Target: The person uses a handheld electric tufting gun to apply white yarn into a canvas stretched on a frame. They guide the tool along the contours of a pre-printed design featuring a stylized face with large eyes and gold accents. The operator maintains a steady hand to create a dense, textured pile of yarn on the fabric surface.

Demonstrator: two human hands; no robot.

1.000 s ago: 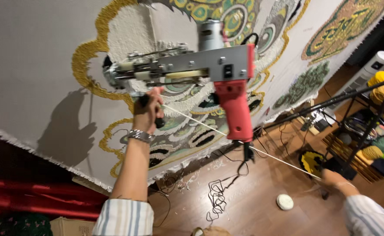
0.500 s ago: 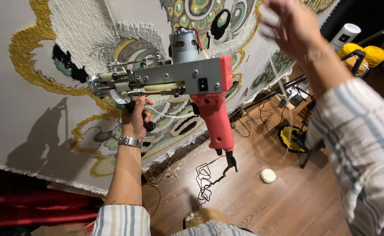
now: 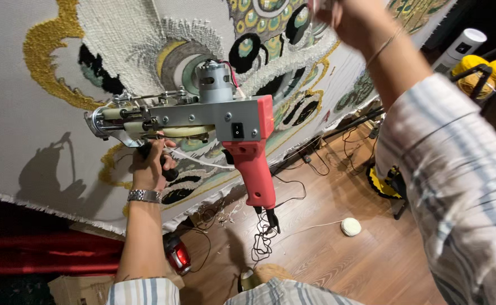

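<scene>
My left hand (image 3: 149, 166) is closed around the black front handle under a tufting gun (image 3: 203, 116) and holds it up against a stretched cloth (image 3: 28, 113). The cloth carries a tufted pattern in gold, white, green and black. The gun has a grey metal body, a round motor on top and a red pistol grip (image 3: 255, 172) that hangs free with no hand on it. A white yarn strand (image 3: 203, 161) trails from the gun. My right hand (image 3: 347, 17) is raised at the top edge, its fingers cut off by the frame. A striped sleeve covers that arm.
Below lies a wooden floor with a small white yarn ball (image 3: 350, 226), tangled black cables (image 3: 264, 240) and yarn scraps. Yellow yarn cones (image 3: 476, 70) and a white cylinder (image 3: 461, 46) stand at the right. A red tool (image 3: 177, 255) and red fabric (image 3: 28, 261) sit lower left.
My right hand rose from low at the right up to the top of the view, in front of the cloth. The gun stayed in my left hand and shifted slightly along the cloth.
</scene>
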